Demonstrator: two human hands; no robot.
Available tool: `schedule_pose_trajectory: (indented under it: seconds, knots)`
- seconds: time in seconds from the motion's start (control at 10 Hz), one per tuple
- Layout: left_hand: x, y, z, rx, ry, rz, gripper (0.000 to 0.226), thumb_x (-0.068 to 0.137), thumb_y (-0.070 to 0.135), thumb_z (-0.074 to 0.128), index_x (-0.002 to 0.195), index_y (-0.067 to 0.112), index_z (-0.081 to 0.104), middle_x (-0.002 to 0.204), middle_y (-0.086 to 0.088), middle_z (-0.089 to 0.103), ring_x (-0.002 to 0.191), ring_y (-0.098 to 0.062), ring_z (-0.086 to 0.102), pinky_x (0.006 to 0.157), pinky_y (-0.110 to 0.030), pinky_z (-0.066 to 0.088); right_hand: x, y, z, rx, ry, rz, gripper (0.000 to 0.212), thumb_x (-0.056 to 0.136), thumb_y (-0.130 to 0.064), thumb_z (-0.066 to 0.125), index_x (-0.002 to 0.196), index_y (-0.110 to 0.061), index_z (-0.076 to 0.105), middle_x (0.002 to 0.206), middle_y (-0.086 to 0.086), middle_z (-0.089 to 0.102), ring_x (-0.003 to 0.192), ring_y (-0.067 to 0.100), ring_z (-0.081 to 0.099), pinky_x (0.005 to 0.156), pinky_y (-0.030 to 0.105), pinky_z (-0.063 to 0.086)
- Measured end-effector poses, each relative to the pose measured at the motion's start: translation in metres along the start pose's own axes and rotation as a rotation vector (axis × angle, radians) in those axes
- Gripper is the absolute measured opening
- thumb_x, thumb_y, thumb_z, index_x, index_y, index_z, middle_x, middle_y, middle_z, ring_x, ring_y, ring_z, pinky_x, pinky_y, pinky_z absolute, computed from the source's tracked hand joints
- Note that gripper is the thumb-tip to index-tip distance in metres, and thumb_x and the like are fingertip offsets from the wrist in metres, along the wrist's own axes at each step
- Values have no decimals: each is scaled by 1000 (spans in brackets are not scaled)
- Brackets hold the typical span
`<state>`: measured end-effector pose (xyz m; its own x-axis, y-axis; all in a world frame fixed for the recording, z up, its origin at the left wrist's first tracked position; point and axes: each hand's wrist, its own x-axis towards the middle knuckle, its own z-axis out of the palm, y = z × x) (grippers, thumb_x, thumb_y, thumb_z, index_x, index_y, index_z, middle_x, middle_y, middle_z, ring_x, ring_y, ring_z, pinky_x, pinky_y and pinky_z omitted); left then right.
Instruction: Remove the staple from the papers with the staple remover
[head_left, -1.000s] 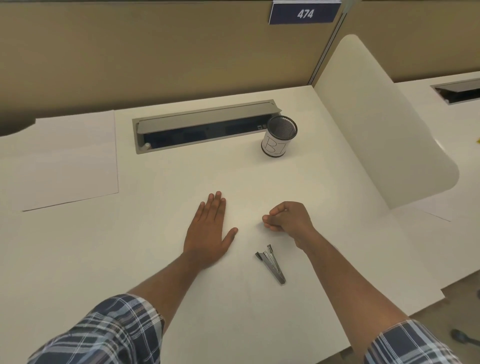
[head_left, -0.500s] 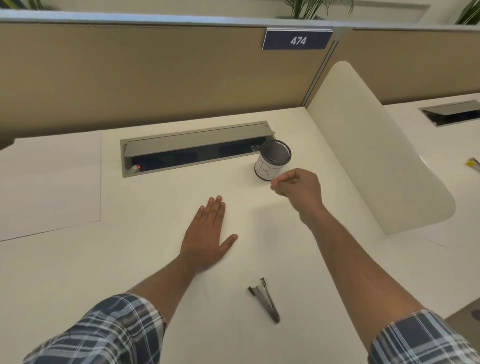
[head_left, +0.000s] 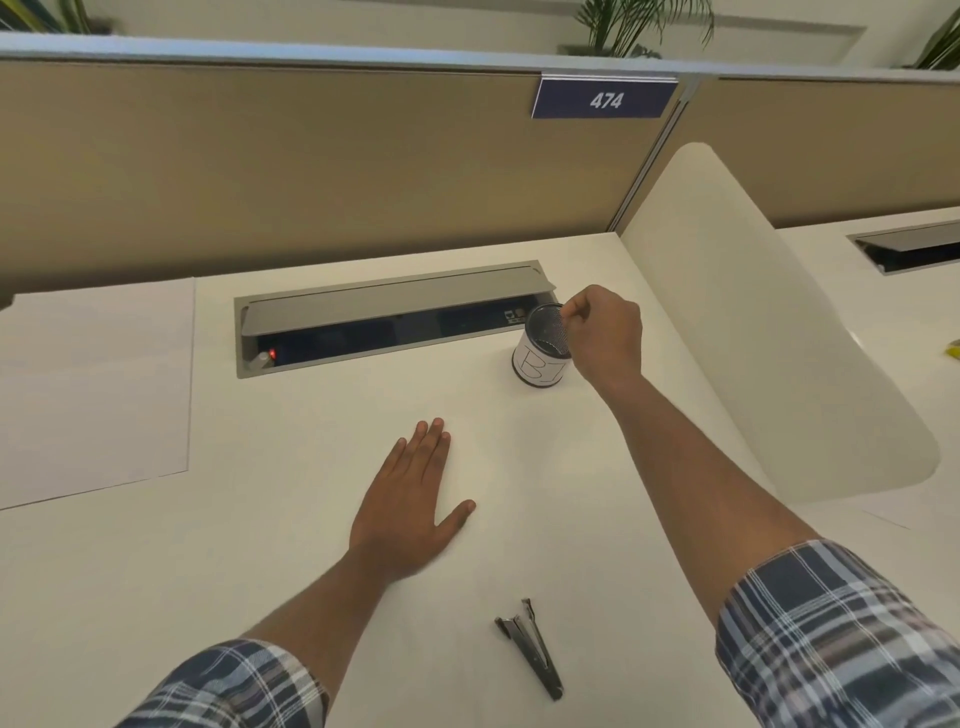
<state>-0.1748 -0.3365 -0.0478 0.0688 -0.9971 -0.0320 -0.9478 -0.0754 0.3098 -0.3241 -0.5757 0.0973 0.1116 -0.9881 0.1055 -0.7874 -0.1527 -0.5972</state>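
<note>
The right hand (head_left: 602, 332), its grip clenched with fingertips pinched together over the rim of the mesh cup (head_left: 543, 345), has travelled in the last second from a spot just beyond the staple remover (head_left: 530, 647) to the far side of the tabletop (head_left: 156, 597); whether the pinch contains the staple cannot be told, as nothing that small resolves. The staple remover stays released near the front edge, untouched. The left hand (head_left: 410, 504) remains flat, fingers straight, pressing the middle of the tabletop, where the papers presumably lie, white on white and not distinguishable. Judged from this layout, extraction is done and disposal into the cup is in hand. Open room lies on all sides of the cup except the far side, where the recessed cable tray (head_left: 389, 317) sits just behind it; the curved divider (head_left: 753, 338) bounds the right edge, and a separate sheet (head_left: 93, 389) lies toward the left edge.
</note>
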Motion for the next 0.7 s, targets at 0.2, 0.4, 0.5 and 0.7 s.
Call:
schedule_pose_trajectory:
  seconds: [0.2, 0.4, 0.5, 0.7]
  knots:
    - [1, -1, 0, -11, -5, -2, 85, 99, 66, 28, 161, 14, 5, 170, 2, -6, 156, -12, -11, 126, -39, 9, 0, 5, 0, -5, 6, 18, 29, 85, 3, 56, 77, -24, 64, 85, -2, 71, 77, 17, 59, 55, 13, 33]
    - [0, 0, -1, 4, -22, -5, 85, 99, 67, 25, 161, 14, 1, 170, 2, -9, 155, -12, -14, 126, -39, 9, -22, 16, 0, 61, 16, -6, 25, 85, 2, 54, 83, -20, 67, 83, -4, 71, 75, 19, 63, 58, 19, 43]
    - [-1, 1, -3, -2, -34, -7, 85, 99, 67, 24, 161, 14, 0, 170, 2, -10, 155, -12, -15, 127, -39, 8, -42, 19, 2, 82, 60, -54, 21, 87, 1, 58, 87, -16, 69, 85, -2, 75, 78, 21, 68, 69, 29, 52]
    - [-1, 2, -6, 19, -41, -4, 85, 99, 67, 23, 161, 14, 1, 170, 1, -9, 155, -14, -14, 127, -38, 5, -103, 30, 17, 186, 103, -231, 16, 88, 0, 62, 91, -13, 71, 90, -4, 76, 81, 15, 72, 79, 30, 58]
